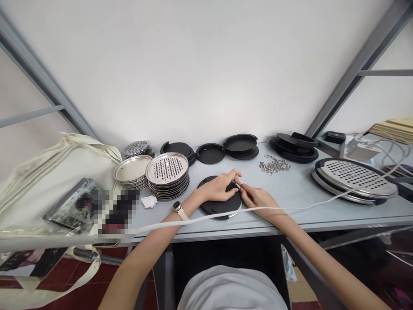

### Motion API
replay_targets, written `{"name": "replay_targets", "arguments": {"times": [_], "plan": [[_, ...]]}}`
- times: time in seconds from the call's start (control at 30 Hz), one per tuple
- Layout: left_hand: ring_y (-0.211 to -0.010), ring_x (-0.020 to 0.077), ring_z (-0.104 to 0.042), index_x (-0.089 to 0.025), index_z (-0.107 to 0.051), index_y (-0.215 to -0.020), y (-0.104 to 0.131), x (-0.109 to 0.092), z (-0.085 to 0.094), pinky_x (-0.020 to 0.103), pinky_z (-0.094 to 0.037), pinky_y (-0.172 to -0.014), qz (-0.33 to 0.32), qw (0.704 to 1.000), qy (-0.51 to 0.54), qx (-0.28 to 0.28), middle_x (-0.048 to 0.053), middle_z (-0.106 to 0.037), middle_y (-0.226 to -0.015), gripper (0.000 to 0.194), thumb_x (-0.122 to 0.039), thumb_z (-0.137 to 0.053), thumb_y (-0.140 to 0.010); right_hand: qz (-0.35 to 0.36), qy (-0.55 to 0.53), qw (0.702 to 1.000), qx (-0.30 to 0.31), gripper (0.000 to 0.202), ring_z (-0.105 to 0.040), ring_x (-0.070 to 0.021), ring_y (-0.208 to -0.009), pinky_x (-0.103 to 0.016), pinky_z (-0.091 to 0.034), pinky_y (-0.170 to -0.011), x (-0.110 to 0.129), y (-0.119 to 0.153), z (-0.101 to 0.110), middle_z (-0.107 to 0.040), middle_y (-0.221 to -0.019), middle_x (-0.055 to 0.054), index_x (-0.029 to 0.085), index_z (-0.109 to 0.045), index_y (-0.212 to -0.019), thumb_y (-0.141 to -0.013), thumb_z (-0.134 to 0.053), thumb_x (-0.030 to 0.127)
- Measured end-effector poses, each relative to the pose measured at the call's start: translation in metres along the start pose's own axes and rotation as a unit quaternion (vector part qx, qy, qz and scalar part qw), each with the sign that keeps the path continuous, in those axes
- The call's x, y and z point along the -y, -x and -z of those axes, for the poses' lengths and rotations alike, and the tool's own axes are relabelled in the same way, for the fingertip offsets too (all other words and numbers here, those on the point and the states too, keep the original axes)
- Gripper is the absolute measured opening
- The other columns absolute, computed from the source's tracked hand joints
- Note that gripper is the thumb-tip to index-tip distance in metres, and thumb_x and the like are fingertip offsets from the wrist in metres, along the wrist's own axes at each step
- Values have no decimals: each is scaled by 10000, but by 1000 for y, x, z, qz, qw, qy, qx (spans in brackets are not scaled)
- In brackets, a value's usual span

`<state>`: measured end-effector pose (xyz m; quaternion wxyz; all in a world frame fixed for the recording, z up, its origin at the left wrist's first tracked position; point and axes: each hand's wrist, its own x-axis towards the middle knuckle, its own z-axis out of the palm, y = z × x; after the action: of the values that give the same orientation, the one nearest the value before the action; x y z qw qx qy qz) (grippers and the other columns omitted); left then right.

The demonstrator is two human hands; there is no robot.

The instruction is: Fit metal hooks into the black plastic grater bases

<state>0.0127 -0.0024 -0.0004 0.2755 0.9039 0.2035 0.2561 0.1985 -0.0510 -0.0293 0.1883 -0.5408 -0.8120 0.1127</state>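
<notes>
A black round disc [219, 207] lies flat on the table in front of me, with a strip of shiny metal along its near right edge. My left hand [221, 186] rests across its far side, fingers curled over the rim and thumb pressed on top. At the disc's right edge, a small silvery metal piece [238, 186] sits between the fingertips of both hands. My right hand [260, 199] pinches that piece between thumb and forefinger. The fingers partly cover it, so its exact shape is hidden.
Stacked perforated metal grater discs [167, 168] and plain metal discs [133, 170] stand left. Black round parts [240, 148] line the wall. Loose metal pieces [274, 164] lie beyond my right hand. More grater discs [355, 178] sit right. A white cable [290, 208] crosses in front.
</notes>
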Motion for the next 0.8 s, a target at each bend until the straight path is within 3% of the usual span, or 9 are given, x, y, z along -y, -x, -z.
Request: {"name": "replay_targets", "arguments": {"times": [0.6,0.8], "plan": [[-1019,175,-558,-169,-328,-1161,0,-1,0,333,-440,-898,2,1000,12,2,91,-583,-1041,398,-125,-489,-799,-2,-51,999,1,284,-506,-144,-515,-239,-338,-533,0,-1,1,-586,-625,-23,197,-519,-809,-901,-302,356],[-1015,171,-555,-170,-331,-1152,0,2,-1,338,-435,-910,-2,1000,7,2,90,-577,-1037,381,-132,-488,-807,9,-96,995,-8,297,-444,-116,-497,-226,-316,-516,-2,-2,2,-508,-566,15,200,-490,-733,-899,-315,373]]}}
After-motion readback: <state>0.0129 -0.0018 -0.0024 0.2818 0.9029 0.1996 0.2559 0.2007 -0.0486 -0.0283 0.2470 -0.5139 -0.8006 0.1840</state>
